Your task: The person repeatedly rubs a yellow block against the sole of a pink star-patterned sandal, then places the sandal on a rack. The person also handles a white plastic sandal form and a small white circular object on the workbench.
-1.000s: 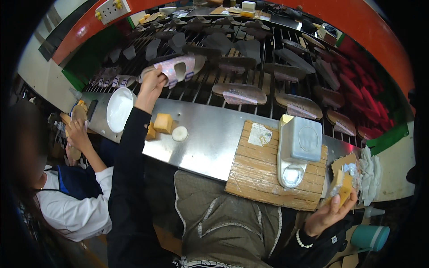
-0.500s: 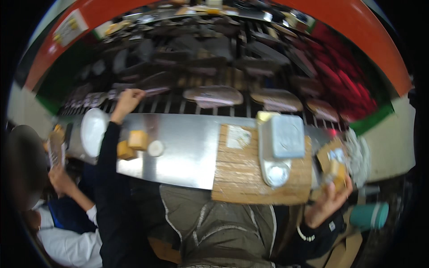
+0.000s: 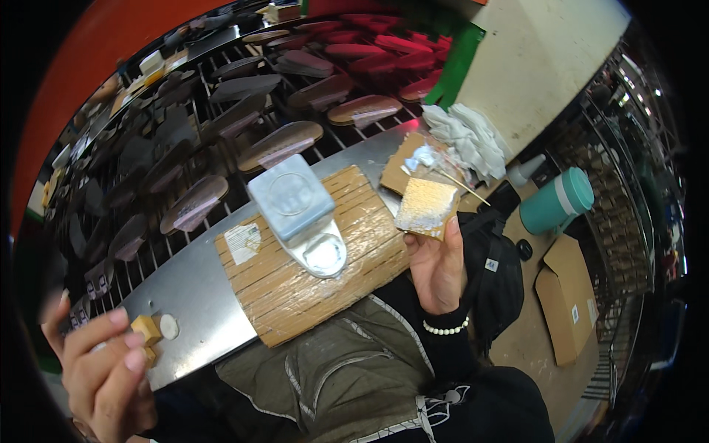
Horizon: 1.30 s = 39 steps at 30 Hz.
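My right hand [image 3: 436,269] is closed around a yellow sponge block [image 3: 428,203], its upper face smeared white. Fingers spread, my left hand [image 3: 107,365] is raised at the lower left with nothing seen in it. Beside it on the metal ledge are small yellow sponge blocks [image 3: 146,328] and a white round disc [image 3: 169,326]. Just beyond the held sponge lies a piece of cardboard [image 3: 405,156] with white smears and a thin stick [image 3: 465,186]. A blue-grey square container [image 3: 292,196] sits on a white base [image 3: 325,255] on a slatted brown board [image 3: 295,299].
Rows of shoe-sole-shaped pieces [image 3: 281,145] lie on a barred rack [image 3: 225,159] beyond the metal ledge [image 3: 203,325]. At the right are a crumpled white cloth [image 3: 469,136], a teal bottle [image 3: 557,203], a black bag [image 3: 498,273] and a cardboard box [image 3: 569,303].
The view has swung to the right. My left hand has come away from the rack's pieces and its fingers have opened. The right hand still holds the sponge block, now showing its white-smeared face.
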Motion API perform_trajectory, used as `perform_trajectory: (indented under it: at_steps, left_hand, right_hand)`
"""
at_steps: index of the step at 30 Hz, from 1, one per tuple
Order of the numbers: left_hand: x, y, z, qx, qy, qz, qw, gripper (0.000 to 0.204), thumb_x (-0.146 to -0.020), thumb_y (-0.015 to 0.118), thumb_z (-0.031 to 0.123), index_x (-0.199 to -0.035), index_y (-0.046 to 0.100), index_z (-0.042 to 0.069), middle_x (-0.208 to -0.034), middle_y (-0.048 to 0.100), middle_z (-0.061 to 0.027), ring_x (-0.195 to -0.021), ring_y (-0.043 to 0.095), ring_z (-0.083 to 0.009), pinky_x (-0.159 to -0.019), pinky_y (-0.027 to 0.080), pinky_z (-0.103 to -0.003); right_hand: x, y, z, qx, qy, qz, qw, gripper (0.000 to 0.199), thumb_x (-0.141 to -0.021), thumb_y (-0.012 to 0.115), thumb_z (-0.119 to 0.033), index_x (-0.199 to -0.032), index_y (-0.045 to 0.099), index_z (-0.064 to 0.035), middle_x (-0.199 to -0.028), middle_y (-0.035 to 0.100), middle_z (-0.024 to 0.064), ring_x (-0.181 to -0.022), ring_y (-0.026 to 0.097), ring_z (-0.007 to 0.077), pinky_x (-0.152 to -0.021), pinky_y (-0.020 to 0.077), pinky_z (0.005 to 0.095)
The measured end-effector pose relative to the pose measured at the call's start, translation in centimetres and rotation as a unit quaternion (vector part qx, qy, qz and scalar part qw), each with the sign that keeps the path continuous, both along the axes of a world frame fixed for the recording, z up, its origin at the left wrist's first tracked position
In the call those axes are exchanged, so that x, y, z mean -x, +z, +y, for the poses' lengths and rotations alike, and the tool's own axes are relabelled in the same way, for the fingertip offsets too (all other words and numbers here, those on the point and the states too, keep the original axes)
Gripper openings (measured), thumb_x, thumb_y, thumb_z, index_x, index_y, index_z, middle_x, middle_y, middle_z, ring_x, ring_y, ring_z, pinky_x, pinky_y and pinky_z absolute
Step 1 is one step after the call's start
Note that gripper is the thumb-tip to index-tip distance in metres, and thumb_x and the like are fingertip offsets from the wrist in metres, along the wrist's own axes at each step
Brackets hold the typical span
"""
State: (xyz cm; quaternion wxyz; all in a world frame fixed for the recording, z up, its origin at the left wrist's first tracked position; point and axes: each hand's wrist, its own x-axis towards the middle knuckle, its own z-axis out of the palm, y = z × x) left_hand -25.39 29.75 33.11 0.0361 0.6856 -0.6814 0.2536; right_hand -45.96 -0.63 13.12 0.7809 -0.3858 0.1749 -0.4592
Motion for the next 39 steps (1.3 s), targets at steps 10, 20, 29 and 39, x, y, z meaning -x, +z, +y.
perform_trajectory:
  at_steps: [10,20,29,39]
  left_hand:
    - [11.1,-22.0,-3.3,0.299,0.093,0.697,0.645,0.025,-0.090,0.061,0.025,-0.086,0.065,0.001,-0.074,0.062,-0.0113,-0.075,0.064,-0.0259,-0.095,0.046,-0.050]
    - [12.4,-22.8,-5.4,-0.173,0.075,0.657,0.730,0.020,-0.091,0.066,0.020,-0.103,0.072,0.006,-0.092,0.070,-0.0114,-0.092,0.066,-0.0287,-0.090,0.044,-0.040]
    - [14.3,-26.5,-6.4,-0.265,0.133,0.501,0.813,0.035,-0.095,0.060,0.035,-0.112,0.069,0.005,-0.106,0.065,-0.0154,-0.101,0.062,-0.0338,-0.095,0.041,-0.047]
    - [14.8,-27.7,-6.0,-0.359,0.120,0.507,0.774,0.031,-0.095,0.061,0.032,-0.107,0.069,0.004,-0.095,0.068,-0.0141,-0.090,0.066,-0.0347,-0.092,0.045,-0.047]
  right_hand:
    - [0.8,-0.3,-0.6,0.016,-0.033,-0.012,0.999,0.061,-0.092,0.069,-0.011,-0.141,0.033,-0.0023,-0.128,0.054,0.0124,-0.119,0.054,0.0190,-0.105,0.0401,0.0324]
    - [-4.5,-7.0,-5.2,0.261,-0.097,0.274,0.920,0.055,-0.077,0.079,-0.009,-0.123,0.051,0.0013,-0.114,0.062,0.0150,-0.109,0.063,0.0233,-0.092,0.0501,0.0354]
    - [-6.2,-9.0,-5.3,0.494,-0.132,0.439,0.739,0.057,-0.069,0.086,-0.021,-0.117,0.061,-0.0023,-0.107,0.066,0.0136,-0.101,0.061,0.0302,-0.090,0.0475,0.0393]
    - [-2.0,-7.5,-5.0,0.299,-0.187,0.338,0.872,0.026,-0.076,0.081,-0.002,-0.099,0.067,-0.0001,-0.076,0.067,0.0042,-0.073,0.063,0.0119,-0.075,0.0506,0.0265]
